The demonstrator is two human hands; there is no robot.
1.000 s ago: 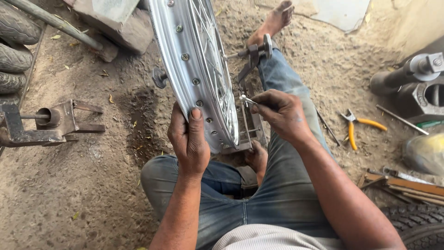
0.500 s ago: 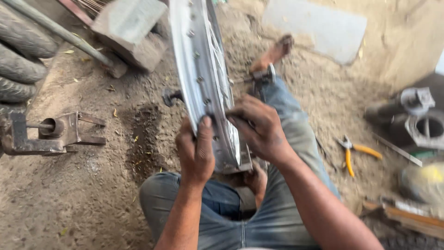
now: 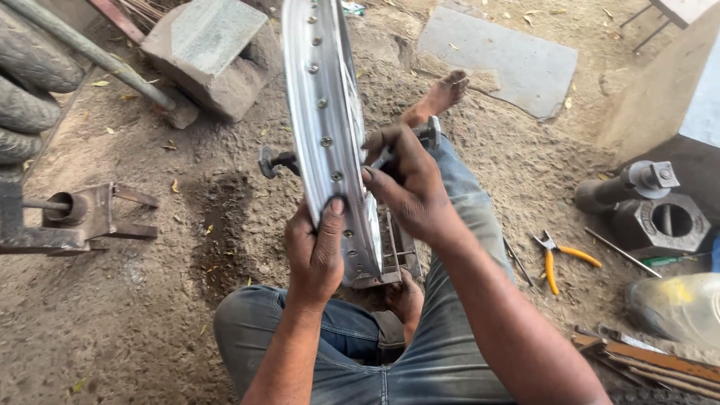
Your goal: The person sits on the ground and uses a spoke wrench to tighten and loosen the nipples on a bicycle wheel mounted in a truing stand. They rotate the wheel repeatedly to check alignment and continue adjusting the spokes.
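shiny silver rim [image 3: 322,112] dotted with spoke holes, faded blue jeans [image 3: 442,352], pliers [image 3: 559,259] with yellow-orange handles, grey slab [image 3: 499,64], brown sandy dirt [image 3: 150,315].

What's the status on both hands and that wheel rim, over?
Left hand grips wheel rim, thumb over edge. Right hand at the spokes, tool unclear. Rim upright in stand.

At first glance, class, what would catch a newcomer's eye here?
A shiny spoked wheel rim stands upright at centre, gripped by the left hand, with the right hand at its spokes. Yellow-handled pliers lie on the sandy ground to the right, and old tyres are stacked far left.
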